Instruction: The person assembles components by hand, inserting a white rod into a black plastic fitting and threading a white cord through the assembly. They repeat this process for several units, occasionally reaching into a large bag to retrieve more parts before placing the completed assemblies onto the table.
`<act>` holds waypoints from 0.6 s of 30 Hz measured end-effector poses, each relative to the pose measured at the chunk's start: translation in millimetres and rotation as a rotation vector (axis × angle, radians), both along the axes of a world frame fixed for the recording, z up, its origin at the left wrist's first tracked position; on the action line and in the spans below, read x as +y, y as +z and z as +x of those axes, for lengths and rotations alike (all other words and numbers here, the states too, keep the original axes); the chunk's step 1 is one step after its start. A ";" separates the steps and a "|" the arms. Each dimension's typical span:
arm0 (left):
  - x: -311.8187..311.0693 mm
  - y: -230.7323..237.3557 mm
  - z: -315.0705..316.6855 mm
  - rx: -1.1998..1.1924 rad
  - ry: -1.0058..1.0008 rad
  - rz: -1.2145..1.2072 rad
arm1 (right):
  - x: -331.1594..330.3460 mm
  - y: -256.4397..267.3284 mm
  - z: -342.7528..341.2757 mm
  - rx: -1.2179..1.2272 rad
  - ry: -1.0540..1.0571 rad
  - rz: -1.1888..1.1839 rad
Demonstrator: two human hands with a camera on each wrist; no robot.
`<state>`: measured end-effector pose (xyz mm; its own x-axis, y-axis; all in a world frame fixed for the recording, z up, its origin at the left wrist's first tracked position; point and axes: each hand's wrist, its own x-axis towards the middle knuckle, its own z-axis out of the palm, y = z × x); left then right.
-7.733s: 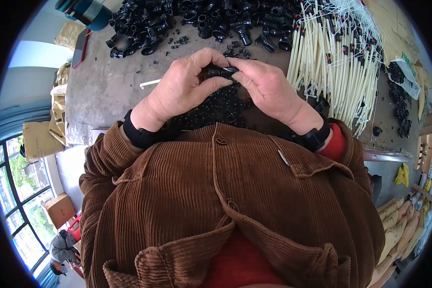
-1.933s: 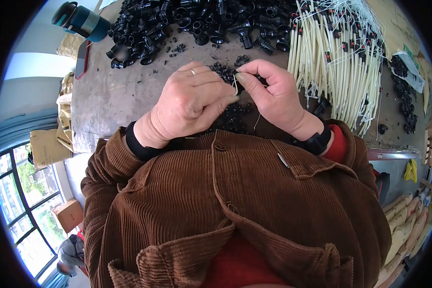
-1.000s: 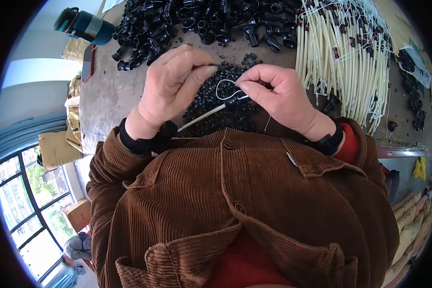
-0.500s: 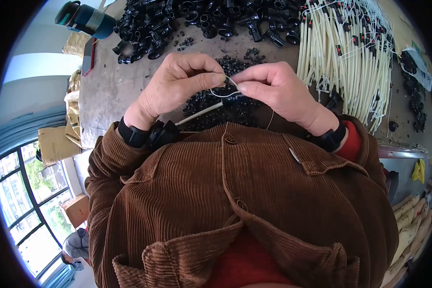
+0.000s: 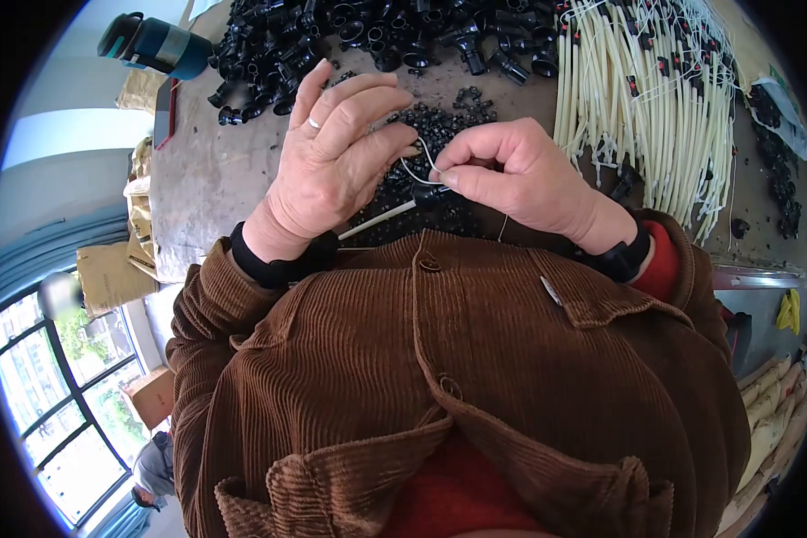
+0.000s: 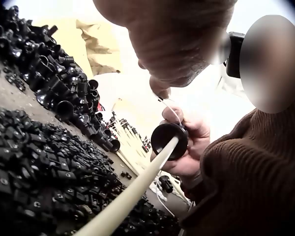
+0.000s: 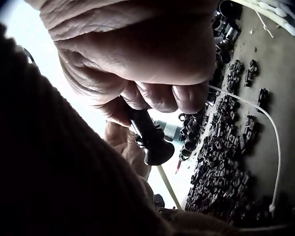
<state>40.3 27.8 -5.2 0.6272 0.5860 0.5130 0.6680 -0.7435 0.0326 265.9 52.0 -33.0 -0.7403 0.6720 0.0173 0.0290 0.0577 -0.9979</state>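
Note:
In the head view my left hand [image 5: 327, 166] pinches a thin white cord between thumb and index finger, the other fingers spread. The cord [image 6: 173, 112] runs in a small loop to my right hand [image 5: 516, 166]. Curled fingers of that right hand hold a black flared plastic fitting [image 7: 152, 142], which the hand partly hides. A cream tube [image 5: 381, 217] sticks out of the fitting's wide end, pointing down-left toward the jacket. The cord's other length [image 7: 277, 152] hangs from the right hand and has a knot near its end.
Small black clips [image 5: 439, 125] lie heaped under the hands. Behind them is a pile of black flared fittings [image 5: 368, 31]. Cream tubes with cords [image 5: 646, 134] lie in a bundle at right. A dark blue bottle [image 5: 170, 49] and a phone [image 5: 165, 112] are at left.
Both hands were first together at the black fitting. The left hand then came away from the cord, took it again, and now its free fingers are spread. The right hand keeps its hold.

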 end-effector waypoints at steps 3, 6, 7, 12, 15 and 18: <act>0.3 -2.8 -1.4 0.013 -0.003 0.047 | -0.8 -1.6 0.3 0.004 0.026 0.018; 1.0 -5.2 -1.5 0.009 -0.014 0.067 | -0.5 -1.2 0.8 0.006 0.062 0.041; 1.6 -6.5 -1.2 -0.002 -0.017 0.086 | -0.4 -0.8 0.8 0.007 0.086 0.052; 3.0 -13.8 4.1 -0.052 -0.021 0.146 | -2.6 -0.7 -0.8 0.035 0.146 0.075; 2.4 -17.2 7.5 -0.078 -0.029 0.159 | -2.7 -1.4 -1.1 0.040 0.165 0.089; 1.6 -16.3 10.5 -0.103 -0.047 0.165 | -2.0 -1.3 -0.5 0.042 0.195 0.111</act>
<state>50.9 29.4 -21.5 0.5915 0.4600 0.6623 0.6317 -0.7748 -0.0260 265.4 50.0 -34.3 -0.8531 0.5084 0.1169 -0.0353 0.1673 -0.9853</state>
